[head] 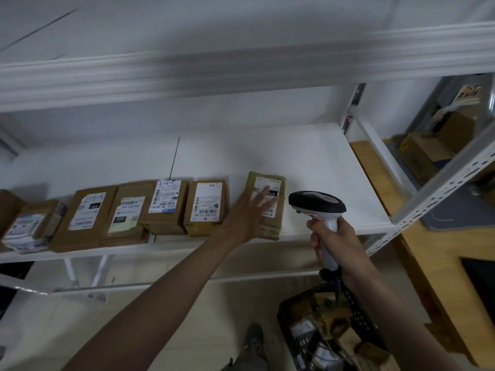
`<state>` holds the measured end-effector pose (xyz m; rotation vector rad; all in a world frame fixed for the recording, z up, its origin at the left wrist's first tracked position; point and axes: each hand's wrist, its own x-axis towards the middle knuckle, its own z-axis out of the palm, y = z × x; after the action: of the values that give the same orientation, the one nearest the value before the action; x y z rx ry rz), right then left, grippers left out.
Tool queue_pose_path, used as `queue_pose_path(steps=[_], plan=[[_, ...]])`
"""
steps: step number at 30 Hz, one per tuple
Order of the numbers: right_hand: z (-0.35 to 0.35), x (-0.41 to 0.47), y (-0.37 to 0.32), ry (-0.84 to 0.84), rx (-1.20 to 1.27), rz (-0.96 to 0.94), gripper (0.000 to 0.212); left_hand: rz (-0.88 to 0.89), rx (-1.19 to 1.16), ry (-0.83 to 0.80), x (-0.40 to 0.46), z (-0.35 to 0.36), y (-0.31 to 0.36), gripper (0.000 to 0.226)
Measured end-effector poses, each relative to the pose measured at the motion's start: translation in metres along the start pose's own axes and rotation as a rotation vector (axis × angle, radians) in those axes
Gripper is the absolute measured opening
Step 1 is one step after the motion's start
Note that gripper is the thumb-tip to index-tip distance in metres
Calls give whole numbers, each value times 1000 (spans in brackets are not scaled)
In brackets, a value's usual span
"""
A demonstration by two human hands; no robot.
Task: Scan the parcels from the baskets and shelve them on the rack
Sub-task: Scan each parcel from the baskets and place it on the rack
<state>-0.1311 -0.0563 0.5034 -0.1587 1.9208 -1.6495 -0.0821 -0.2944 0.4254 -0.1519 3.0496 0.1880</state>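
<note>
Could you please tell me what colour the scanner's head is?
Black, on a white handle; the scanner shows clearly in the head view, gripped by the right hand.

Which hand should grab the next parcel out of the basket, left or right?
Probably the left hand: its fingers lie flat and open on the rightmost brown cardboard parcel, holding nothing. The right hand has its grip around the black-and-white handheld scanner, above the black plastic basket.

L hand (247,212) flat on parcel (270,188) — shelved.
</note>
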Motion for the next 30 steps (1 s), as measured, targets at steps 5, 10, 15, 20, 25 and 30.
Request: queue_pose_path(steps=[5, 10, 15, 20, 25, 30], plan=[[3, -3, 1, 2, -32, 4, 22, -25, 157, -120, 13, 7, 12, 79], [6, -6, 5, -1, -35, 2, 21, -134, 206, -102, 11, 5, 2, 81], [4, -11, 13, 21, -33, 11, 19, -176, 144, -171, 12, -4, -3, 77], [-16, -25, 26, 49, -53, 4, 15, -166, 42, -228, 10, -14, 4, 77], [-44, -45, 51, 149, -51, 13, 10, 31, -46, 82, 5, -20, 46, 60], [-82, -74, 105, 240, -133, 66, 19, 255, -102, 187, -11, 16, 104, 34]])
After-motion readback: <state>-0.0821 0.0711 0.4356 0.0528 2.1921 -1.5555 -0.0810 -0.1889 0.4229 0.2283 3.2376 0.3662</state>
